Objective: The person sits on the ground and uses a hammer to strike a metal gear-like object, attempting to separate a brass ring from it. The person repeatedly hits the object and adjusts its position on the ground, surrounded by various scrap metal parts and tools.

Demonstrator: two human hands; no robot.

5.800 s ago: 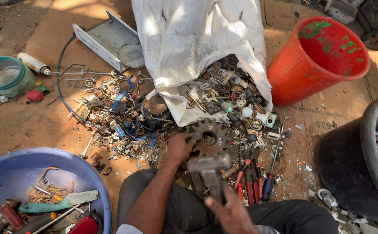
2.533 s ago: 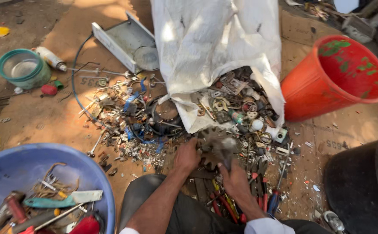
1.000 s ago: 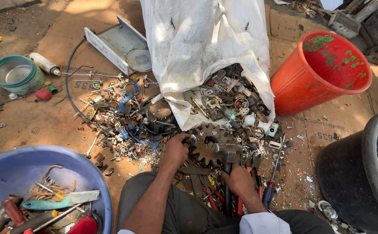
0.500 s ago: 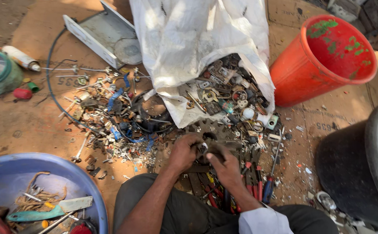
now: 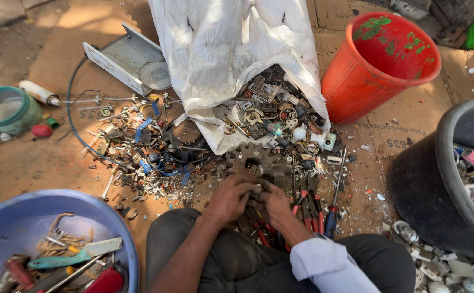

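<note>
From the head camera, looking down: the person sits on the ground with both hands brought together low in the middle of the view. The left hand (image 5: 230,196) and the right hand (image 5: 272,202) are curled around one small metal piece (image 5: 256,189) held between them; the fingers hide most of it, so its shape cannot be told. Both hands are closed on it, fingertips touching.

Just beyond the hands lies a dark toothed gear (image 5: 260,160), resting on the ground at the edge of the scrap heap (image 5: 155,146). That heap of bits of metal, blue wire and small parts spreads to the left and up into the mouth of a white sack (image 5: 231,59), from which more scrap spills. Screwdrivers with red and blue handles (image 5: 316,214) lie just right of the right hand.

A red bucket (image 5: 381,59) stands upright beyond the sack to the right. A black tub (image 5: 438,179) sits at the right edge, holding mixed pieces. A blue basin (image 5: 25,228) at lower left holds tools and wire. A small green bowl (image 5: 6,108) stands far left, and a grey metal tray (image 5: 125,57) lies tilted beside the sack.
</note>
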